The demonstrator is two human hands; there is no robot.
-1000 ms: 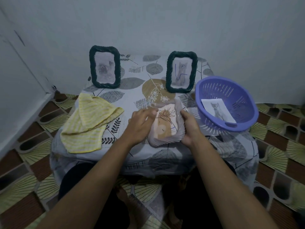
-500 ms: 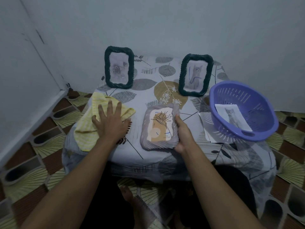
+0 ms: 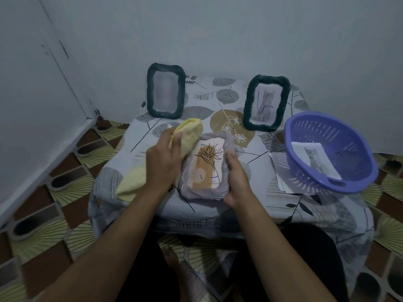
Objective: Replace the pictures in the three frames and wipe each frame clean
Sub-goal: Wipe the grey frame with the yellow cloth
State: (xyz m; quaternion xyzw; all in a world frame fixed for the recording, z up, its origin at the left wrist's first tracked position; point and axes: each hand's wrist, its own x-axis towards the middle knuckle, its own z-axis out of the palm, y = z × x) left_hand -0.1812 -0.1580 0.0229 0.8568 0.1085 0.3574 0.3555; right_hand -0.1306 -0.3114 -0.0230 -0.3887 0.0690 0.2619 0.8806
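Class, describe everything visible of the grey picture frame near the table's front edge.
The grey frame, a rectangle with a ribbed rim, lies face up on the table. Its picture shows a sketched plant over a tan shape. The right hand grips its right edge; the left hand holds a yellow cloth at its top-left corner.

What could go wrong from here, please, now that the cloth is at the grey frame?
The grey frame sits close to the table's front edge, gripped only on one side by the right hand; a firm wipe might push it off.
A wide sweep of the yellow cloth in the left hand could tip the upright dark green frame behind it.
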